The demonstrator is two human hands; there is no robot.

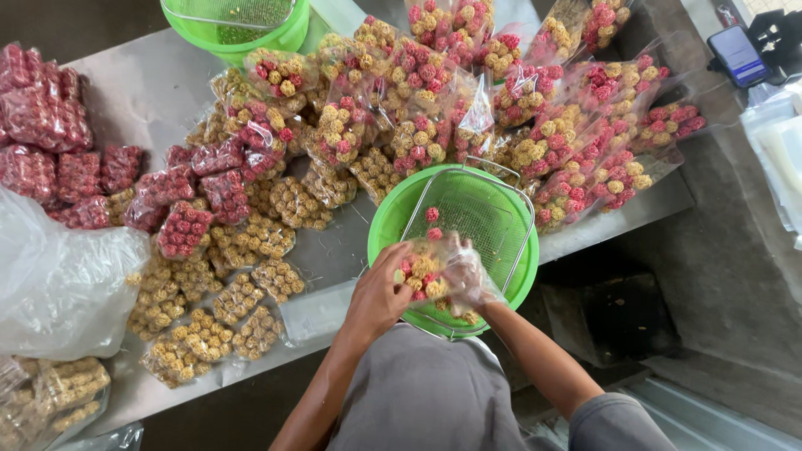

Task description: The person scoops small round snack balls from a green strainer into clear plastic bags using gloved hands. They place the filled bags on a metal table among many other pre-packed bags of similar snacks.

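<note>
My left hand (pixel 380 292) and my right hand (pixel 469 282) together hold a small clear plastic bag (pixel 424 271) filled with yellow and pink round snack balls. The right hand wears a thin clear plastic glove. Both hands sit over the near rim of a green basin (pixel 384 219) that has a wire mesh strainer (pixel 476 213) inside. Two loose pink balls (pixel 432 224) lie in the strainer just beyond the bag.
Several filled bags of mixed yellow and pink balls (pixel 468 100) cover the metal table (pixel 142 92) behind the basin. All-yellow bags (pixel 217 309) and all-pink bags (pixel 50 125) lie left. A second green basin (pixel 238 25) stands at the far edge. A large clear plastic sack (pixel 58 284) lies left. A phone (pixel 737 54) rests at top right.
</note>
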